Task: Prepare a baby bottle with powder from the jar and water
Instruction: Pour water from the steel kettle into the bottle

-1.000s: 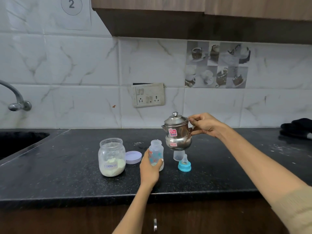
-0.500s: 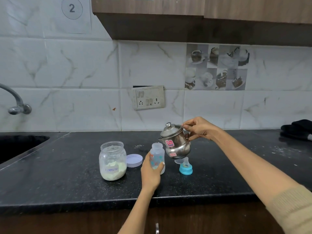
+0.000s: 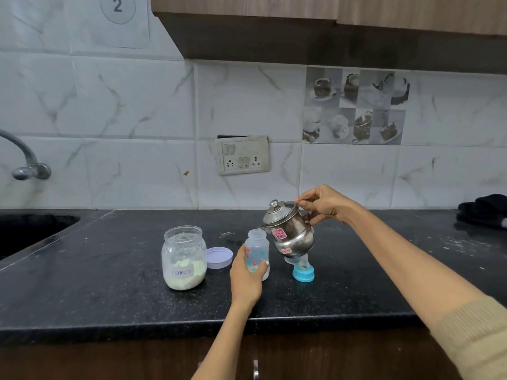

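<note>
Black countertop [image 3: 109, 297]; left hand [image 3: 245, 281] grips bottle [image 3: 256, 252]; right hand [image 3: 323, 205] pinches tilted kettle [image 3: 290, 234], handle hidden; spout at bottle mouth.

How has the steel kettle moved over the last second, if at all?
Yes. The kettle, held by the right hand, has tipped toward the bottle and come lower, its spout now at the bottle's mouth; the jar stays put.

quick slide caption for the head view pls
Right hand tips kettle over bottle held by left hand.
</note>
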